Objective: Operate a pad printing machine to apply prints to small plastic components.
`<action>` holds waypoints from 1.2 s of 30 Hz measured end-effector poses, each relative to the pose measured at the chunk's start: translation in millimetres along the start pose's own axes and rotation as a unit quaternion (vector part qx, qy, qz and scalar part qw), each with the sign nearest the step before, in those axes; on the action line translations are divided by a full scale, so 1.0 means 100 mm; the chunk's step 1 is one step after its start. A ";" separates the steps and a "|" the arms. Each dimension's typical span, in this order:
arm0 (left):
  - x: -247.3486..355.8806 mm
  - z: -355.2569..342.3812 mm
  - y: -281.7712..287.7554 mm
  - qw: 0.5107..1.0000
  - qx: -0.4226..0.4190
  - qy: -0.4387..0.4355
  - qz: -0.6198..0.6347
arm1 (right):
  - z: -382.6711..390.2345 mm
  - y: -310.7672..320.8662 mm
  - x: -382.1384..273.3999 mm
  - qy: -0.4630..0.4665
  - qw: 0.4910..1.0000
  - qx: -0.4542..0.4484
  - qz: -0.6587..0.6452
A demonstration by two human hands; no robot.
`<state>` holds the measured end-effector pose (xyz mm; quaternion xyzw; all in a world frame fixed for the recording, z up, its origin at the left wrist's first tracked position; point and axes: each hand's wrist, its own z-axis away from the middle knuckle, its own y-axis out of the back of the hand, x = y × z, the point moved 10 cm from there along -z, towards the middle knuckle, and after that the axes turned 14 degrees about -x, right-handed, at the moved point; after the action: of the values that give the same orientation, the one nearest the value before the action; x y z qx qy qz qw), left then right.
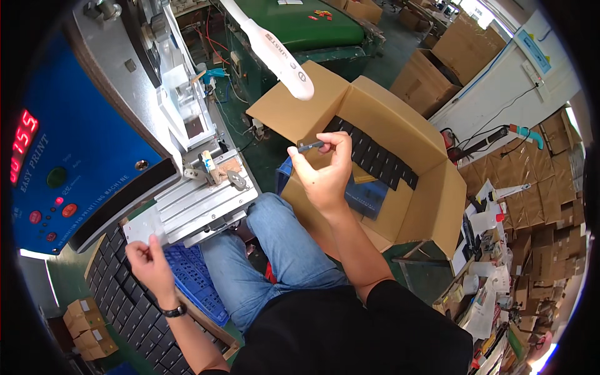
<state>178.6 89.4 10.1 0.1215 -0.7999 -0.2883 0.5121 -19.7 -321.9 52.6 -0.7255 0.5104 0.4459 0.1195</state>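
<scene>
Piece (310, 147), one, small, dark, flat: pinched between thumb and fingers of the right hand (326, 174), held up over the near left side of the open box. Left hand (149, 265): fingers curled in, thumb up, at the near edge of a pale plate (142, 225); whether it grips anything cannot be told. Watch (174, 310), black, on the left wrist. Box (447, 200), brown card, flaps spread, right of centre; within it, black units (381, 156) in slanting rows along the far left side and a dark blue packet (367, 199) nearer, both partly hidden by the right hand and forearm. Machine (94, 156), blue front, red lit display, filling the left; its metal bed (206, 200) reaches to the left knee. Lamp (281, 59), white, long, slanting in from the far side, covering parts of the green belt (306, 25) and a box flap. Board (209, 324), wood-edged, near left, bearing close rows of black blocks (134, 312), the left forearm crossing above. Crate (200, 281), blue, slotted, between board and jeans (287, 244). Cartons (90, 328), taped, stacked at the near left; another carton (425, 81), open, far right. Clutter (484, 300), mixed, along the right side.
</scene>
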 end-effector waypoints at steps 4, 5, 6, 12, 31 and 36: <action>-0.49 0.15 0.39 0.996 0.048 0.063 -0.046 | 0.00 -0.01 -0.03 0.019 1.000 0.006 0.001; -0.60 0.19 0.45 0.992 0.049 0.095 -0.061 | 0.00 -0.02 -0.03 0.021 1.000 0.005 -0.004; -0.70 0.22 0.51 0.988 0.050 0.127 -0.076 | 0.00 -0.02 -0.03 0.021 1.000 0.004 -0.009; -1.03 0.35 0.54 0.977 0.015 0.190 -0.092 | 0.01 -0.05 -0.08 0.017 1.000 0.000 -0.012; -1.20 0.58 0.50 0.906 -0.071 0.300 -0.289 | -0.03 0.00 0.08 -0.037 0.998 -0.018 0.045; -1.19 0.74 0.47 0.876 -0.093 0.326 -0.343 | -0.03 0.02 -0.01 -0.001 0.999 -0.007 0.046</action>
<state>170.2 210.5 -74.1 0.4270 -0.4658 -0.4626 0.6218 -20.1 -324.4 55.6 -0.7018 0.5398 0.4551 0.0947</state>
